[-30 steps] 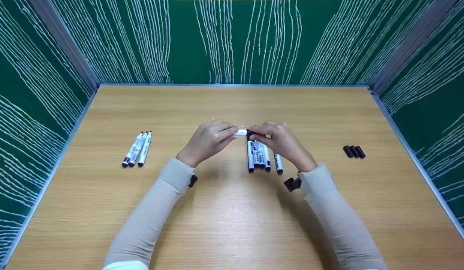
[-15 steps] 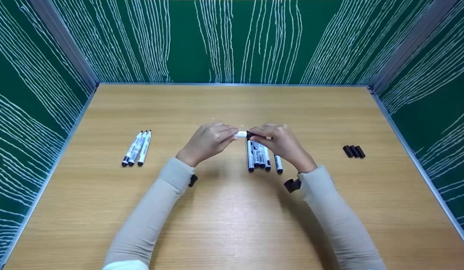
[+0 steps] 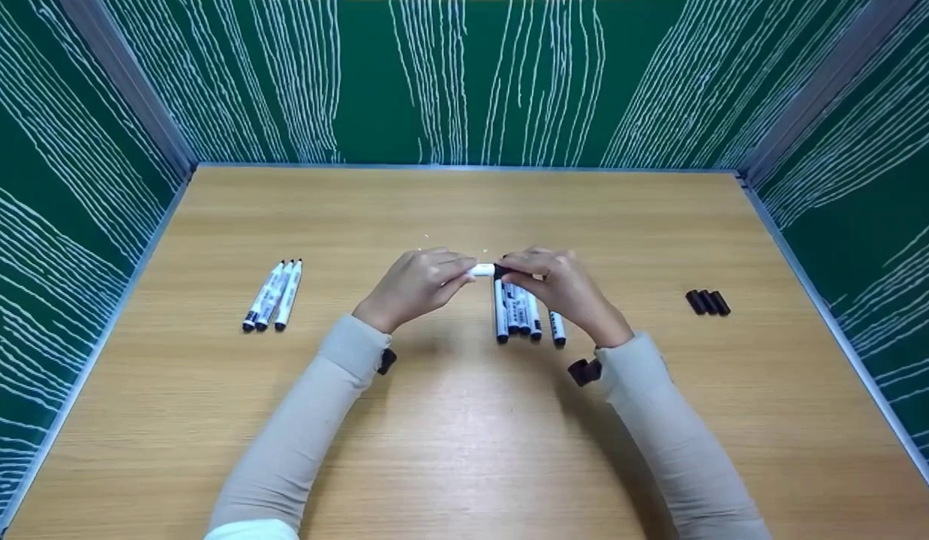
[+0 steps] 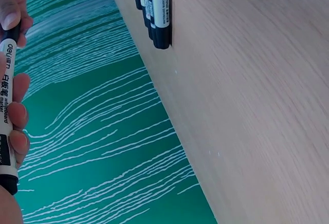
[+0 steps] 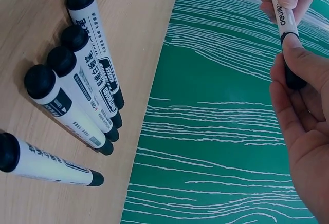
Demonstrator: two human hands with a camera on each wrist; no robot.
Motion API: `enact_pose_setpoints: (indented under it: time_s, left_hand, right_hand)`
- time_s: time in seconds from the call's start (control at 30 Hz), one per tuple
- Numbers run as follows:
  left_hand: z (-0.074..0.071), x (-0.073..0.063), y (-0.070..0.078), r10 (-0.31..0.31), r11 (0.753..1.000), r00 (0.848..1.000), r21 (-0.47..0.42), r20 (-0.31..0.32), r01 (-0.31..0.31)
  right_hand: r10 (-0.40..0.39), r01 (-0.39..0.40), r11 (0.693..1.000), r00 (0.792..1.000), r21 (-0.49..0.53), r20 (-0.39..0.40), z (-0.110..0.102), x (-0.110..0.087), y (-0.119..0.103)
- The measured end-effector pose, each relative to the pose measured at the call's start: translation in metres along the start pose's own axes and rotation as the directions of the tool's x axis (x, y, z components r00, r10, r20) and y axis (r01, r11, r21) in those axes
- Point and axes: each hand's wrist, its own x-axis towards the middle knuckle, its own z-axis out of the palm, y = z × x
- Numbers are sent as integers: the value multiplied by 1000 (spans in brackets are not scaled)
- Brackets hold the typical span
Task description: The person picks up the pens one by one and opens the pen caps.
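Above the middle of the table, my left hand [image 3: 421,286] grips the white barrel of a whiteboard marker [image 4: 6,90]. The thumb and fingers of my right hand [image 3: 568,289] pinch the marker's black cap [image 5: 294,75], which sits against the barrel; the fingers partly cover where they meet. Below the right hand, several capped markers [image 3: 502,311] lie side by side on the table, with one more marker [image 3: 557,328] a little apart to the right. In the right wrist view these markers [image 5: 97,54] show black caps and printed labels.
Uncapped markers [image 3: 273,296] lie together at the left of the table [image 3: 464,450], black tips pointing away. On the right, 3 loose black caps [image 3: 708,302] lie in a row. Green walls [image 3: 374,82] with white wavy lines enclose the back and sides.
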Motion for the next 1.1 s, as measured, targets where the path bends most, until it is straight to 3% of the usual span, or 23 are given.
enact_pose_setpoints:
  time_s: [0.47, 0.8, 1.1]
  left_hand:
    - [2, 0, -1, 5, 1000, 1000, 9, -2, -5]
    - [3, -2, -3, 28, 999, 998, 34, -47, -27]
    - [2, -10, -6, -24, 999, 995, 29, -99, 27]
  right_hand:
    - [-19, 18, 1000, 999, -12, -32, -3, -2, 4]
    - [-48, 45, 998, 996, -34, -76, -7, -5, 9]
    - [22, -23, 999, 997, -23, -72, -12, -9, 8]
